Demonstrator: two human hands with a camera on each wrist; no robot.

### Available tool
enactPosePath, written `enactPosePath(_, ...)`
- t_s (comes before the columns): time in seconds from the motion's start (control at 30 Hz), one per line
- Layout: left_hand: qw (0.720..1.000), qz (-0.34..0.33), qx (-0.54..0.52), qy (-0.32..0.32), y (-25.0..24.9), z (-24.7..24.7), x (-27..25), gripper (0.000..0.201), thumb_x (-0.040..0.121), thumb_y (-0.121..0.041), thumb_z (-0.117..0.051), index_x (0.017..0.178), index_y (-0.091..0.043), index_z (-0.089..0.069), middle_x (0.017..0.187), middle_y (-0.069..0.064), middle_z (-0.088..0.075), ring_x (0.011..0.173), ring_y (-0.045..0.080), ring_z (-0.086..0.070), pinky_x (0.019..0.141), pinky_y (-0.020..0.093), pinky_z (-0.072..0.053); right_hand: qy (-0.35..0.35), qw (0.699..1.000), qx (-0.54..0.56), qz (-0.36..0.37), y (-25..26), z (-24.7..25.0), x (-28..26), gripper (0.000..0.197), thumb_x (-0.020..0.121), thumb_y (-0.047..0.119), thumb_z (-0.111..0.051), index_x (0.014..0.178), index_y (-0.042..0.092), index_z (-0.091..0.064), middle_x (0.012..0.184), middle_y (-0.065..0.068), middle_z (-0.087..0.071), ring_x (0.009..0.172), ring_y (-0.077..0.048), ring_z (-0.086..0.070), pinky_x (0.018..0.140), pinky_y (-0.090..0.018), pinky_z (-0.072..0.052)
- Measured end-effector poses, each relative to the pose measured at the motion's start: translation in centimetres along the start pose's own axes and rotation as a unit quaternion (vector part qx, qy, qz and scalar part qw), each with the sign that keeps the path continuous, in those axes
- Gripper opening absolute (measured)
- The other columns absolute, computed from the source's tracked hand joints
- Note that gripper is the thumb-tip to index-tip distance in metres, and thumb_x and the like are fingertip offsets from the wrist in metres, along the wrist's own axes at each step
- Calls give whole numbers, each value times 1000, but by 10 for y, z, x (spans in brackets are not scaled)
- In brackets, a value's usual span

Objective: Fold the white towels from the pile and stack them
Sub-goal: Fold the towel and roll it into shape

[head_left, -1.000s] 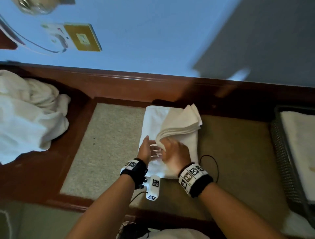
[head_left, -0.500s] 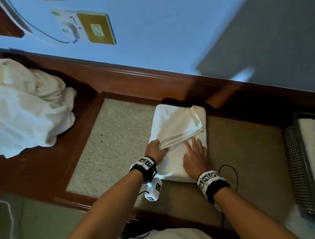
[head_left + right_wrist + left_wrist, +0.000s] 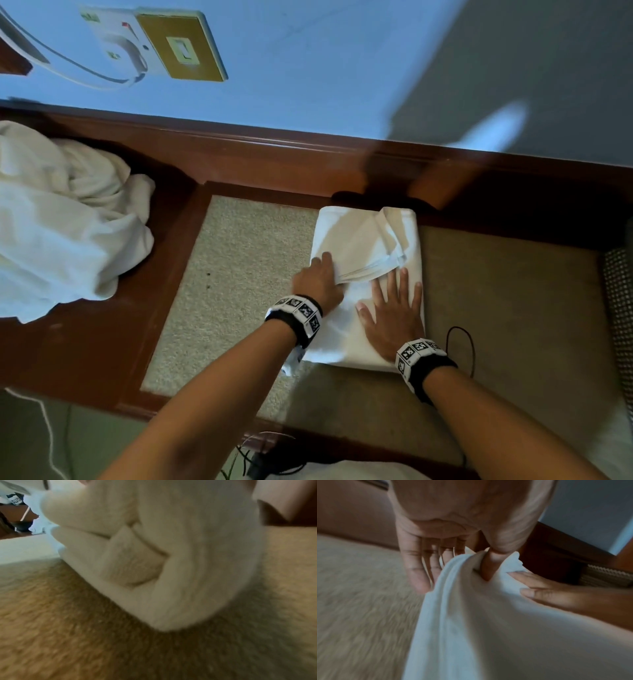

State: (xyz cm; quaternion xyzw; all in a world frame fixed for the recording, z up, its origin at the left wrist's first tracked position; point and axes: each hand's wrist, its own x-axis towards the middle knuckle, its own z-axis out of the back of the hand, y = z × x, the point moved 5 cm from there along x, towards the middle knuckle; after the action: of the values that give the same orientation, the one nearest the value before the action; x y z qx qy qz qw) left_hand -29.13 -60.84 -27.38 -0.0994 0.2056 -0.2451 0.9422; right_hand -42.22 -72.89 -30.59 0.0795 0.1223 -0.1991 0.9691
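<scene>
A white towel [image 3: 368, 318] lies folded into a thick rectangle on the beige pad [image 3: 239, 291]. Its upper flap [image 3: 359, 240] is turned back at a slant across the far half. My left hand [image 3: 320, 279] grips the near left corner of that flap; in the left wrist view the thumb and fingers [image 3: 418, 577] pinch the towel's fold [image 3: 453, 574]. My right hand [image 3: 394, 310] lies flat, fingers spread, on the towel's near half. The right wrist view shows only the towel's layered edge [image 3: 154, 561]. The unfolded white towel pile [image 3: 61, 226] sits at the far left.
A dark wooden frame [image 3: 144, 260] borders the pad, with a blue wall behind. A woven basket [image 3: 620, 308] stands at the right edge. A black cable loop [image 3: 462, 346] lies beside my right wrist. Bare pad shows on both sides of the towel.
The raised flap has come down onto the towel. My right hand let go of it and now presses flat on the near half. My left hand took hold of the flap's corner.
</scene>
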Motion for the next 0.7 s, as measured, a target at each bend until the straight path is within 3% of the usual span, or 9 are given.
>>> enactPosePath(0.1, 998, -37, 50, 10, -16, 7, 20, 44, 103, -50, -47, 126, -13, -44, 115, 11, -62, 96, 36, -66, 77, 42, -48, -17, 1000, 12, 2, -2, -3, 1, 73, 98, 61, -25, 160, 23, -23, 168, -16, -3, 155, -34, 11, 121, -63, -2)
enactPosePath(0.2, 992, 61, -105, 20, 5, 11, 39, 49, 105, -51, -37, 117, -7, -57, 112, 16, -67, 99, 39, -64, 88, 45, -52, -38, 999, 34, 9, -2, -2, 0, 76, 97, 60, -30, 162, 25, -12, 169, -13, 8, 154, -34, 12, 121, -63, -2)
enactPosePath(0.27, 952, 151, -267, 7, 27, 7, 46, 59, 99, -55, -37, 110, -5, -66, 111, 18, -70, 99, 39, -65, 92, 48, -54, -41, 998, 35, 11, -3, -3, 0, 76, 97, 60, -31, 162, 26, -10, 168, -11, 12, 154, -34, 14, 121, -63, -2)
enactPosePath(0.37, 902, 224, -369, 8, 43, 1, 45, 58, 94, -53, -41, 108, -4, -68, 110, 20, -70, 96, 38, -66, 90, 47, -55, -46, 998, 35, 10, -3, -4, 0, 77, 97, 59, -33, 162, 26, -9, 168, -11, 12, 154, -34, 15, 121, -63, -4)
enactPosePath(0.43, 906, 220, -361, 8, 35, 7, 43, 55, 86, -54, -47, 115, -10, -62, 113, 14, -67, 97, 35, -64, 90, 49, -54, -48, 998, 31, 10, -3, -5, 0, 77, 97, 60, -33, 162, 25, -9, 168, -12, 12, 154, -35, 14, 121, -64, -4)
enactPosePath(0.53, 942, 181, -283, 0, 19, 20, 44, 66, 74, -62, -58, 125, -20, -52, 111, 4, -60, 96, 31, -60, 86, 46, -53, -46, 999, 27, 9, -4, -6, 1, 78, 97, 60, -32, 162, 25, -9, 168, -12, 13, 154, -35, 15, 120, -64, -6)
enactPosePath(0.63, 955, 169, -243, -12, 23, 21, 56, 37, 91, -47, -54, 112, -16, -55, 114, 11, -66, 93, 32, -60, 78, 40, -49, -42, 999, 27, 9, -4, -6, 1, 77, 97, 61, -32, 162, 25, -8, 168, -12, 14, 154, -35, 15, 120, -64, -5)
enactPosePath(0.7, 934, 221, -279, -11, 36, 21, 62, 50, 102, -55, -41, 107, -10, -61, 119, 18, -68, 95, 35, -61, 76, 38, -45, -40, 999, 28, 9, -3, -5, 1, 77, 98, 61, -30, 162, 26, -7, 168, -12, 15, 154, -34, 16, 121, -64, -4)
